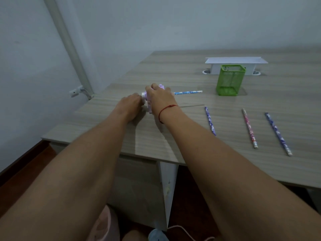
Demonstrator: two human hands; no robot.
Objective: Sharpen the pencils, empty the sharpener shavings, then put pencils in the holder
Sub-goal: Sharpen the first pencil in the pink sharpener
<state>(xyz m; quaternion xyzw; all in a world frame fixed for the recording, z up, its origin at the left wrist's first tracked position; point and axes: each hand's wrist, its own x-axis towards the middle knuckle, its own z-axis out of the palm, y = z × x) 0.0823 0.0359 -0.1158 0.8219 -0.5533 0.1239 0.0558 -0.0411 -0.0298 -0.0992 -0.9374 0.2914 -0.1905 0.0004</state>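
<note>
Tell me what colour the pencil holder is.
The holder is bright green wire mesh, seen best in the head view.

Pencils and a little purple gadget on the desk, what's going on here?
A person seems to be sharpening a pencil. The right hand grips the purple sharpener from above, and the left hand is at its left end, fingers hidden. A blue pencil sticks out of its right side. A purple pencil, a pink pencil and a dark blue pencil lie apart on the table to the right. No pencil shows above the green holder behind them.
</note>
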